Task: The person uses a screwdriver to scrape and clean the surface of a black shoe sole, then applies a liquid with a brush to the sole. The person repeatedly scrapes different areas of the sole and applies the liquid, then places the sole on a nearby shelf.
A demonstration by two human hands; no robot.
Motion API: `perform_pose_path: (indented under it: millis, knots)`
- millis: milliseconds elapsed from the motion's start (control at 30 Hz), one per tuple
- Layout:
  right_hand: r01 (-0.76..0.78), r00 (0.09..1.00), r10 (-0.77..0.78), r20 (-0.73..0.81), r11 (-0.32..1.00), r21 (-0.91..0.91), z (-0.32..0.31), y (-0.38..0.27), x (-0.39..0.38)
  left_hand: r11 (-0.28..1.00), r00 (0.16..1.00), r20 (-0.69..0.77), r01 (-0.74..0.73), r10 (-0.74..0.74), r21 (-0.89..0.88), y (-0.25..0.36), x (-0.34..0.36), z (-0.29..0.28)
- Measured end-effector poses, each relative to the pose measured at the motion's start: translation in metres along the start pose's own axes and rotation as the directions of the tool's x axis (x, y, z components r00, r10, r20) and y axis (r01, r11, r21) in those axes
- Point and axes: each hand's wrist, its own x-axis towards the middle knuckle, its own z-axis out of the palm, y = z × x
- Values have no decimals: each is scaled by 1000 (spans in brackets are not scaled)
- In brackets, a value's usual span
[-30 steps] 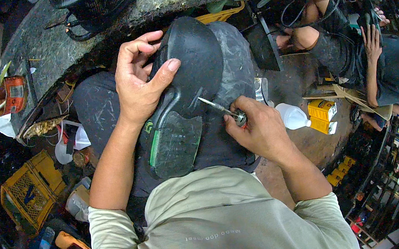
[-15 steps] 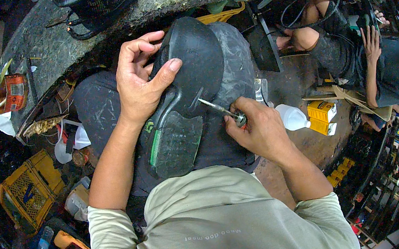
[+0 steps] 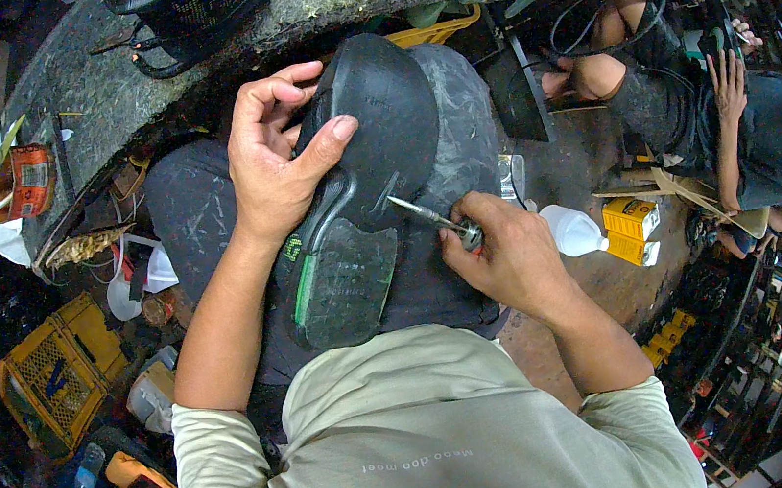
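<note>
Black shoe, pointing away, axis leaning right

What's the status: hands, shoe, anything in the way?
Left hand on black shoe, thumb on its underside. Right hand holding pointed tool, tip by the shoe's middle. Shoe sole-up on lap. No obstruction seen at the tip.

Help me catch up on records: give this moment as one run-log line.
left hand: holding black shoe, bottom up; right hand: holding pointed tool; tool tip: over shoe, contact unclear; right side: white bottle, yellow box
</note>
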Motion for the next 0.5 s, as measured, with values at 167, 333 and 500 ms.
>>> perform_pose_path:
  millis: [167, 333, 500]
  knots:
    - [-46, 996, 48, 76, 999, -19, -2, 1, -1, 1000, 1000, 2, -10, 10, 16, 0, 0, 0]
    - [31, 999, -31, -26, 999, -16, 2, 3, -1, 999, 1000, 5, -19, 18, 28, -1, 0, -1]
    - [45, 998, -46, -53, 999, -25, 3, 3, -1, 1000, 1000, 2, -17, 17, 22, -2, 0, -1]
